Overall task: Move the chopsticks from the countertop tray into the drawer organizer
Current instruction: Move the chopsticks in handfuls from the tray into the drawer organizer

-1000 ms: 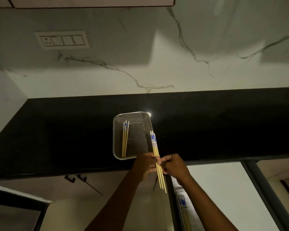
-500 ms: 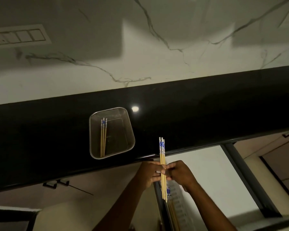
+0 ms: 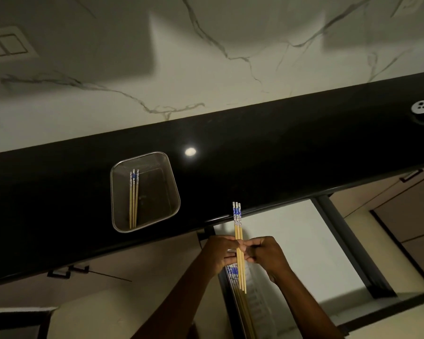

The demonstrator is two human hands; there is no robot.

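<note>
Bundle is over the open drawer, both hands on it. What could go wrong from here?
1. The left hand and right hand only pinch the held chopsticks at mid-length; one might slip and miss the drawer organizer.
2. The stored chopsticks lie directly below, so the new ones may land crossed on them.
3. The tray holds the tray chopsticks, which are easily forgotten.

Tray [image 3: 175, 204] on countertop [image 3: 279, 155], drawer [image 3: 291, 241] lower right
</note>
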